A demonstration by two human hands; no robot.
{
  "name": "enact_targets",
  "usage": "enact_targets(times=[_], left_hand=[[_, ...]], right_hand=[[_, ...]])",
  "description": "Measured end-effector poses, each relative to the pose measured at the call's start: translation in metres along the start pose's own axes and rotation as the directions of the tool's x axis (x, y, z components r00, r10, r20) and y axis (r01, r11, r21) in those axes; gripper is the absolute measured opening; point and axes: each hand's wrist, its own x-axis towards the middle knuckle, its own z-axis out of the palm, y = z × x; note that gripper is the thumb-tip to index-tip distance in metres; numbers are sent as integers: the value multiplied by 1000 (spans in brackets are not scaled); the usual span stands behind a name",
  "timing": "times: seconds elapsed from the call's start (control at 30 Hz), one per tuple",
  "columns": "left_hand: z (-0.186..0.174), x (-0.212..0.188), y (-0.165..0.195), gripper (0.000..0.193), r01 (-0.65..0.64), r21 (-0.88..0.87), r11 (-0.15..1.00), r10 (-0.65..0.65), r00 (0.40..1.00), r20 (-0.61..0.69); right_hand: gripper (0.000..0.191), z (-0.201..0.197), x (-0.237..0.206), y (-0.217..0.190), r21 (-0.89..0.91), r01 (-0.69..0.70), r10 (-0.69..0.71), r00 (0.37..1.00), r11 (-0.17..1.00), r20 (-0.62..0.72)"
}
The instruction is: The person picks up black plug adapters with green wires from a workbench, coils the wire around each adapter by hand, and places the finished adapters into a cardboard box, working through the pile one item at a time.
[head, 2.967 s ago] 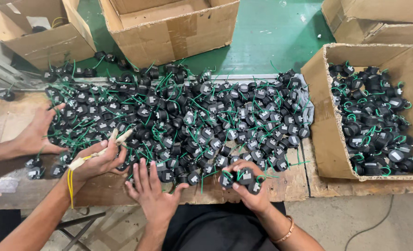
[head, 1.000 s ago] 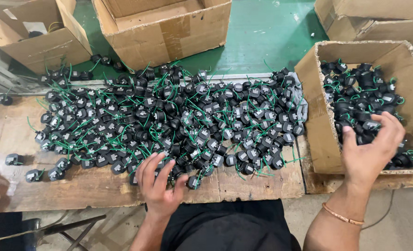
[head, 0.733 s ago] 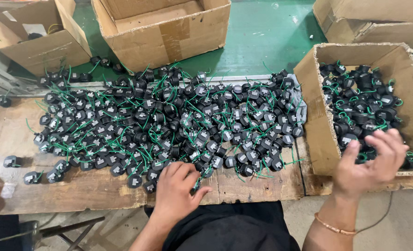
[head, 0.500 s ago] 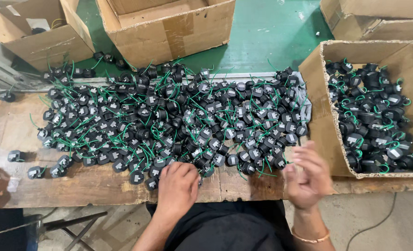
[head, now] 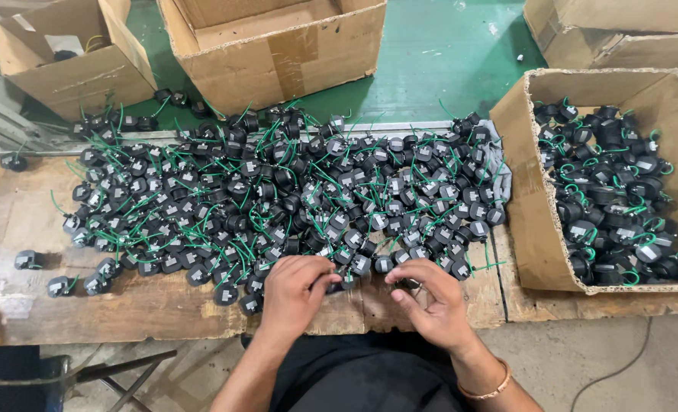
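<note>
1. Worn wooden tabletop (head: pixel 125 313) beside a green floor (head: pixel 446 53), seen from above, carries a wide heap of small black coil parts (head: pixel 293 198) with green wire leads.
2. Half a second earlier the right hand was open in the air near the table edge; now the right hand (head: pixel 430 305) has come down onto the wood at the heap's near edge, and the left hand (head: pixel 297 294) has shifted slightly toward it.
3. Left fingers (head: pixel 331 276) are curled around one coil part at the front of the pile; right fingers (head: pixel 411 275) are bent and touching the parts just beside it, though whether they grip one cannot be told.
4. Open cardboard box (head: pixel 522 221) at right is filled with the same black parts.
5. Three further cardboard boxes (head: pixel 278 61) stand on the floor behind.
</note>
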Motion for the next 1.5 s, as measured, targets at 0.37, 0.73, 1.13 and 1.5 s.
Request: enact_targets(times=[0.37, 0.73, 1.13, 1.5], left_hand=[[19, 37, 17, 19, -343, -303, 889, 327, 939, -102], [19, 15, 22, 20, -63, -569, 820, 84, 996, 11], [-17, 9, 12, 32, 130, 50, 990, -129, 991, -15], [3, 15, 22, 11, 73, 104, 992, -84, 991, 108]], right_hand=[[56, 45, 10, 9, -40, -562, 545, 777, 826, 316], [43, 25, 16, -2, -167, 2, -3, 1000, 986, -4], [36, 18, 8, -5, -61, 108, -117, 980, 992, -160], [40, 15, 7, 1, -165, 10, -18, 999, 986, -45]])
